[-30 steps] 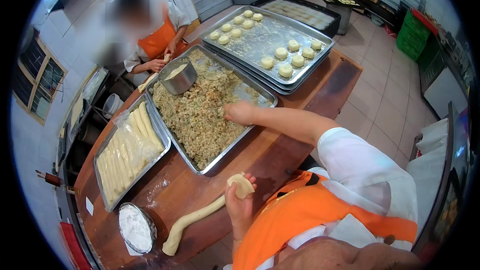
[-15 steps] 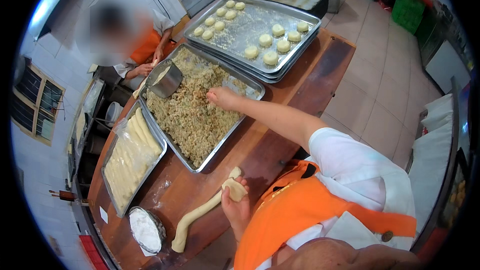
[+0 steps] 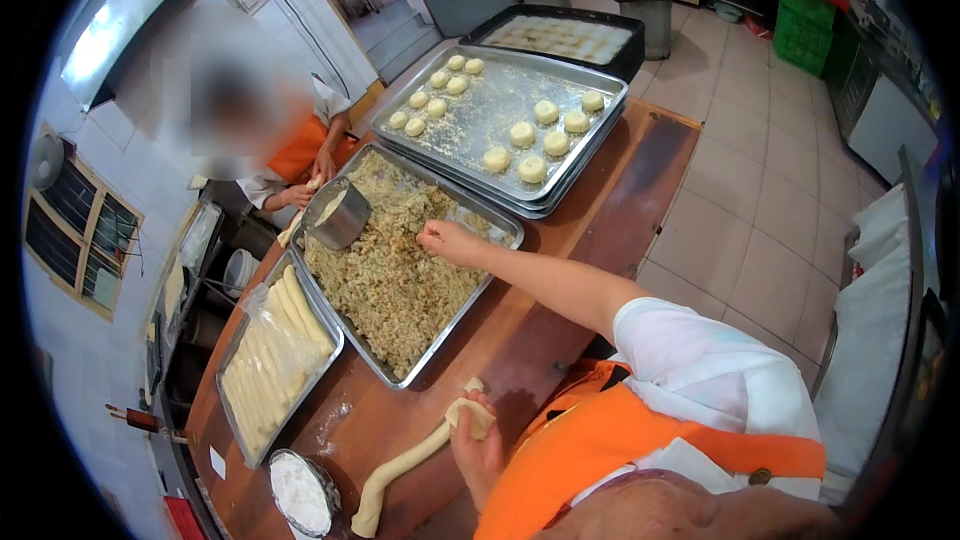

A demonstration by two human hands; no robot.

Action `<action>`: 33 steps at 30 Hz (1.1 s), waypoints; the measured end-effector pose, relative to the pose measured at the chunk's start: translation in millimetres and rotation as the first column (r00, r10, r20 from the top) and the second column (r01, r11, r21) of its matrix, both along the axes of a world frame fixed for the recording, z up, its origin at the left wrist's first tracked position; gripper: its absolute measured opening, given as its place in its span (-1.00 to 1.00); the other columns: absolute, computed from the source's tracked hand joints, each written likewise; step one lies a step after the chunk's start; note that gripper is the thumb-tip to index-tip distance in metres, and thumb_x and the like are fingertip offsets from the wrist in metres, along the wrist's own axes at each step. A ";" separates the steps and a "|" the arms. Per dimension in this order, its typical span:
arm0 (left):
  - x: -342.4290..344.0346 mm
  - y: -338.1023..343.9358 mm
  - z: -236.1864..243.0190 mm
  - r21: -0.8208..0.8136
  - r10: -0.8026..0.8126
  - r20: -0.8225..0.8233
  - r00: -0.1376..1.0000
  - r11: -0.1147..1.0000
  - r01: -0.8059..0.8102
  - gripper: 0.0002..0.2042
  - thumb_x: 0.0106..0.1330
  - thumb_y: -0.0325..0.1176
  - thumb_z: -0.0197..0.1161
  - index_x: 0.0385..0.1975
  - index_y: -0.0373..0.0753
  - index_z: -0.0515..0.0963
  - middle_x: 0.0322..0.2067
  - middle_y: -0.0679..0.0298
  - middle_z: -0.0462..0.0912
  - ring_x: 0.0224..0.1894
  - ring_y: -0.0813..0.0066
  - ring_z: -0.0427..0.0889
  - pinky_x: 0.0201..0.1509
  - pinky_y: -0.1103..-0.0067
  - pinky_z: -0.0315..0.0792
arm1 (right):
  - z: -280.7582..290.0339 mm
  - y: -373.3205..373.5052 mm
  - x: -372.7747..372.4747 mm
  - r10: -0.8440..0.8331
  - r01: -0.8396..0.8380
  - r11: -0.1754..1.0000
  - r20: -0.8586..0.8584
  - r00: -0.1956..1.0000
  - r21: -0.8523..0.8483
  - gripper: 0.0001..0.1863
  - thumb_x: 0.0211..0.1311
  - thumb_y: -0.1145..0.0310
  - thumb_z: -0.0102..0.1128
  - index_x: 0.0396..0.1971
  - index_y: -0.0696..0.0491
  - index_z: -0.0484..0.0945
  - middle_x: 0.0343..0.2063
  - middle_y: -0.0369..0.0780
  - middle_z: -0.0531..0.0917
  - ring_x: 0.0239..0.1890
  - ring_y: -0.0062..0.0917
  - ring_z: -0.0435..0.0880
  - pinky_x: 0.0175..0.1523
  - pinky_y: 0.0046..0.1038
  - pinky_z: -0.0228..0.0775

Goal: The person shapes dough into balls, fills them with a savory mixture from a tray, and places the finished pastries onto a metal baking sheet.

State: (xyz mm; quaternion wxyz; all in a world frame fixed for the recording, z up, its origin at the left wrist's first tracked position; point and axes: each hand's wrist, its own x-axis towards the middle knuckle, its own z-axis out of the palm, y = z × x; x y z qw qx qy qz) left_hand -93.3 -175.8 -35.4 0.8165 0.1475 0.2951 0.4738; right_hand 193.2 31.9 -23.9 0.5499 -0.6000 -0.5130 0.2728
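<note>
My left hand (image 3: 480,450) holds a flattened piece of dough (image 3: 472,418) in its palm and fingers, above the wooden table. Beside it a long rope of dough (image 3: 400,470) lies curved on the tabletop, partly hidden behind the hand. My right hand (image 3: 452,242) reaches over the crumbly brown-green filling (image 3: 400,285), its fingers drawn together. Whether they pinch some filling cannot be made out. The filling heaps across a deep metal tray (image 3: 440,355). A round metal container (image 3: 342,216) with pale contents rests in the filling near the tray's left side.
Stacked metal trays (image 3: 500,105) carry several round dough pieces at the far side. Plastic partly covers dough ropes in a tray (image 3: 270,445) at left. A bowl of white flour (image 3: 302,492) stands near the table (image 3: 590,285) edge. A co-worker's hands (image 3: 302,194) handle dough across the table.
The whole view has shifted, with the table things sitting lower in it. My right hand stays over the filling, and my left hand keeps hold of the dough piece.
</note>
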 end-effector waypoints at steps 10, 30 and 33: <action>-0.3 6.7 -11.4 0.008 -0.013 -0.009 1.000 1.000 0.013 -0.74 0.47 -0.39 0.14 0.06 -0.35 0.43 -0.05 0.08 0.60 -0.03 0.29 0.62 -0.02 0.46 0.57 | -17.4 17.9 24.1 0.084 -0.139 0.981 -0.359 0.929 -0.132 -0.52 0.49 -0.09 -0.05 -0.18 0.06 0.58 -0.32 -0.20 0.66 -0.38 -0.50 0.61 -0.20 -0.43 0.47; -7.7 3.6 -14.9 -0.051 -0.031 0.066 0.997 0.998 0.034 -0.75 0.43 -0.42 0.18 0.03 -0.36 0.47 -0.05 0.10 0.61 -0.06 0.33 0.65 -0.06 0.51 0.62 | 10.7 3.6 5.9 0.151 -0.152 0.987 -0.705 0.693 0.062 -0.53 0.53 -0.10 -0.13 -0.43 -0.02 0.39 -0.64 -0.37 0.39 -0.63 -0.62 0.32 -0.42 -0.51 0.28; -8.3 3.5 -14.9 -0.052 -0.030 0.065 0.997 0.998 0.034 -0.76 0.44 -0.42 0.18 0.03 -0.36 0.47 -0.06 0.11 0.61 -0.05 0.33 0.65 -0.06 0.51 0.63 | 15.3 3.8 4.5 0.165 -0.167 0.983 -0.724 0.670 0.070 -0.55 0.53 -0.09 -0.11 -0.31 0.01 0.47 -0.55 -0.36 0.49 -0.52 -0.64 0.46 -0.37 -0.50 0.39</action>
